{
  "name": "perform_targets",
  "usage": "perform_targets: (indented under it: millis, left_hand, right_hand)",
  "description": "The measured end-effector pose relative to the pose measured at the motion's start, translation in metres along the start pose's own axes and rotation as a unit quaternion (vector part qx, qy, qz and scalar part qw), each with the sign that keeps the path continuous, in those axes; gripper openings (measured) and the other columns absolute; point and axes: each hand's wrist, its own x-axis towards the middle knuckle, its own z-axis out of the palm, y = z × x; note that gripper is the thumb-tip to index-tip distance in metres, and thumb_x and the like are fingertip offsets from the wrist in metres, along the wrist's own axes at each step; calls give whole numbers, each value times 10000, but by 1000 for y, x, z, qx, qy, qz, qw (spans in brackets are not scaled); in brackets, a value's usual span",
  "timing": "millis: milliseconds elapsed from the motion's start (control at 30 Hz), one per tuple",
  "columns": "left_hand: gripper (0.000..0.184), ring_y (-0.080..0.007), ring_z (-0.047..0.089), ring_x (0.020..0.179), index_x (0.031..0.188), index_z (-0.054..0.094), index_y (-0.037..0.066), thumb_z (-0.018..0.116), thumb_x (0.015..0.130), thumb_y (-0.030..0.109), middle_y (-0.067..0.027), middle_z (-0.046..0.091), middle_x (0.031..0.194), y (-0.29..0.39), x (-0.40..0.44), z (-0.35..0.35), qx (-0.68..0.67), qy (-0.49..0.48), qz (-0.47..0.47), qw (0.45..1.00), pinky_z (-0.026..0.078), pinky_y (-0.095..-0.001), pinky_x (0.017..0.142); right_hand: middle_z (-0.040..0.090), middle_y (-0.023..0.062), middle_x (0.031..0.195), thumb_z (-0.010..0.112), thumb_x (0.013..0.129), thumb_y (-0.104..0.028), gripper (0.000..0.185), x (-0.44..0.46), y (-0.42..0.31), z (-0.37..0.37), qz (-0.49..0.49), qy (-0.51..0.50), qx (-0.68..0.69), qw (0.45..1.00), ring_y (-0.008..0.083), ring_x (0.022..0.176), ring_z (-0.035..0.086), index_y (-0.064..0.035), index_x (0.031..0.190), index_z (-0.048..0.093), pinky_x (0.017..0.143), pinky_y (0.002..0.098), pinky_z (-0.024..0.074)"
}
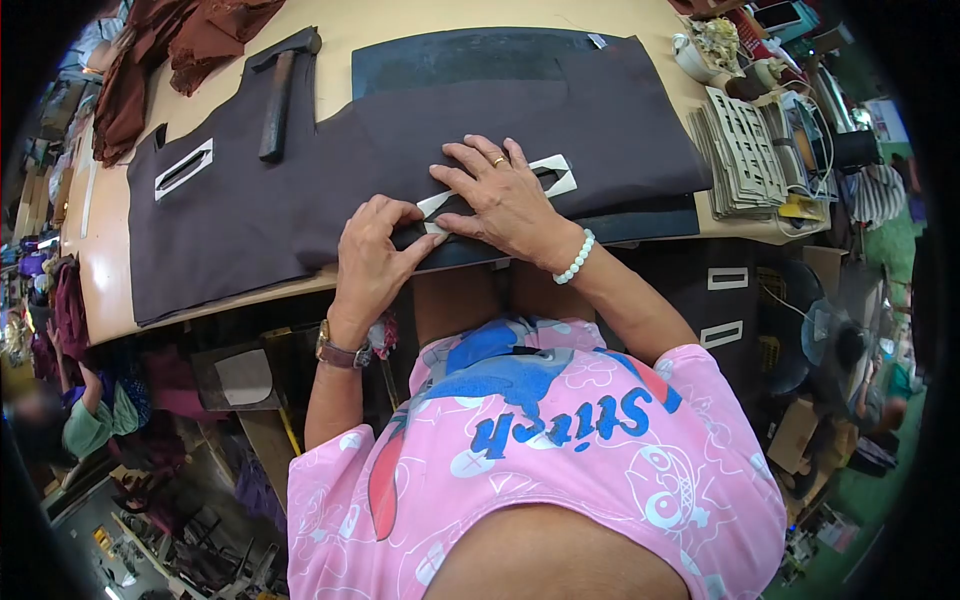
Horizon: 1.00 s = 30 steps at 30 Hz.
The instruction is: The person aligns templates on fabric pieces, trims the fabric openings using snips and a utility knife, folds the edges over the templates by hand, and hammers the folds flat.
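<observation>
Dark brown fabric [400,150] is spread over the table, partly on a dark board [450,62]. Near its front edge lies a white slotted frame [556,174] with dark fabric showing in its slot. My left hand [378,250] pinches the left end of this frame between thumb and index finger. Across the middle of the frame rests my right hand [503,205], its fingers spread and its thumb close to my left thumb. The hands hide much of the frame. Another white slotted frame [205,156] is on the fabric at the left.
A hammer [278,105] lies on the fabric. Stacked slotted card pieces [735,150] and a bowl [692,58] stand at the right of the table [105,250]. Reddish-brown cloth [128,95] is at the back left. Another person [90,425] is at the far left.
</observation>
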Motion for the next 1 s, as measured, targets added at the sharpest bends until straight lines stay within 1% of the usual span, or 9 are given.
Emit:
perform_targets:
  millis: [200,400,600,633,733,767,867,933,1000]
  left_hand:
    - [241,-255,558,766,831,612,35,754,692,172,-79,573,792,2,-1,-1,6,9,16,1000,439,-363,698]
    - [259,-249,582,801,874,630,20,761,703,165,-94,593,828,3,8,-7,-23,-32,-51,998,457,-350,715]
    - [505,-354,577,988,1158,551,-10,724,766,257,-203,606,1047,-35,67,-1,196,200,105,954,451,-390,870]
    - [620,-386,547,1079,1258,473,-37,702,788,296,-260,576,1129,-48,77,0,221,189,88,953,426,-385,935]
    - [632,-390,534,1104,1272,460,-43,689,798,308,-272,564,1151,-72,98,-1,73,100,-90,988,417,-380,944]
    - [533,-364,575,1046,1218,529,-24,676,809,286,-247,596,1101,-80,100,1,78,143,-62,985,446,-380,894]
    - [365,-322,622,945,1080,629,5,672,805,241,-202,637,1011,-74,102,-13,107,131,-94,981,476,-377,815]
    - [195,-282,639,803,937,664,-6,661,790,122,-160,654,910,-60,97,-25,45,153,-40,986,484,-333,724]
    - [154,-258,628,750,929,647,-23,640,801,64,-152,644,861,-35,89,-44,29,159,25,987,477,-300,698]
  right_hand:
    - [517,120,1244,687,772,-307,471,3,14,-8,8,-5,82,997,290,1203,449,-72,1162,568,1009,443,320]
    - [603,118,1087,657,798,-283,324,22,31,-13,65,55,118,989,297,1011,562,-41,1012,633,874,406,446]
    - [592,125,1089,637,825,-267,319,59,54,-14,82,48,117,989,305,995,565,-15,1023,625,864,383,456]
    - [590,131,1093,640,822,-266,323,65,52,-14,78,49,116,989,309,1002,564,-17,1027,625,869,383,455]
    - [585,148,1104,648,813,-263,336,85,49,-14,56,63,104,991,322,1021,558,-19,1042,623,889,382,450]
    - [584,153,1106,651,810,-262,342,91,49,-12,41,73,94,992,327,1027,556,-20,1049,621,898,382,447]
    - [583,169,1111,662,796,-249,351,114,43,-6,0,98,72,993,333,1042,552,-27,1063,615,926,388,434]
    - [595,162,1090,661,794,-233,329,131,39,5,-52,152,46,986,321,1032,558,-31,1050,616,916,397,433]
    - [608,174,1034,663,788,-222,304,142,33,0,-65,39,75,994,325,996,569,-16,1007,614,880,401,441]
